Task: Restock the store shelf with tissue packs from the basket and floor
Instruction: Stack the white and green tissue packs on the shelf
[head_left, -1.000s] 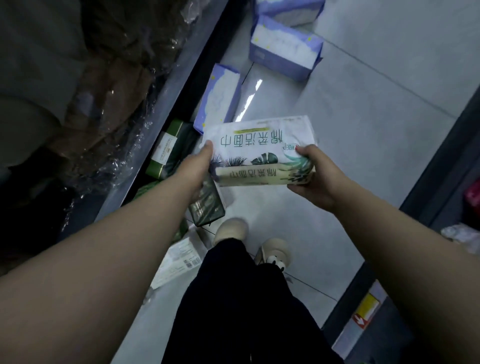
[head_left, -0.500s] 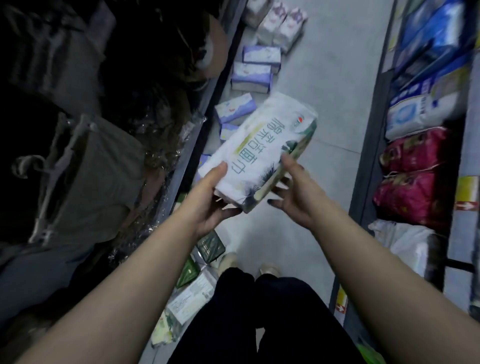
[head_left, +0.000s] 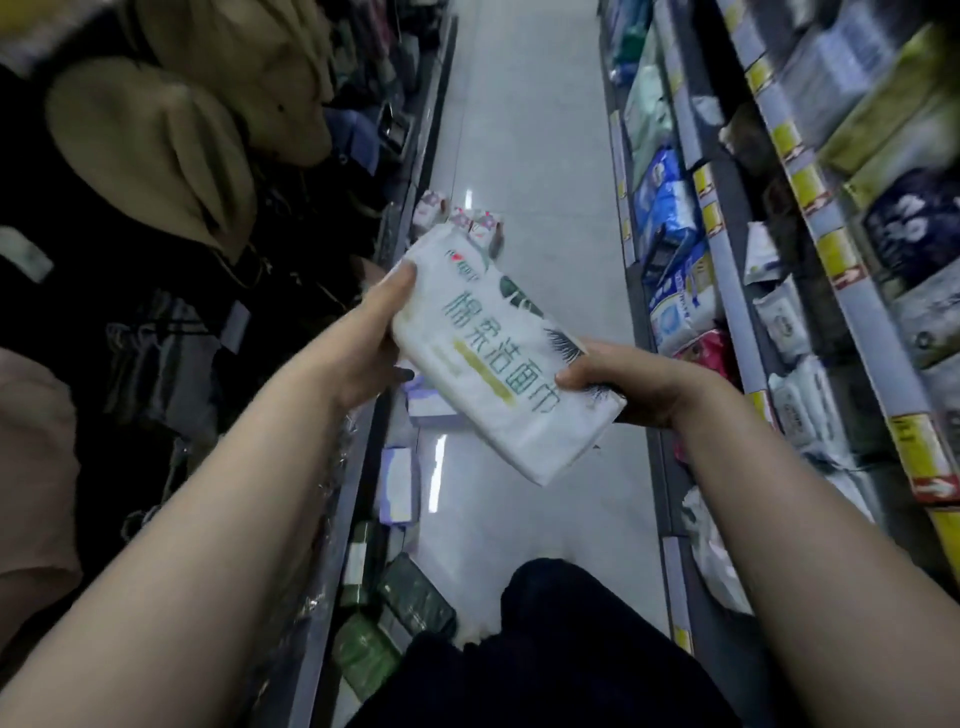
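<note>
The tissue pack (head_left: 488, 358) hangs slanted between both hands. The left hand (head_left: 363, 343) has its fingers (head_left: 402, 280) clamped round the far end, and the right hand (head_left: 623, 384) pinches the near corner. It looks light, squashy and film-slick, so gripping both ends seems wise.
</note>
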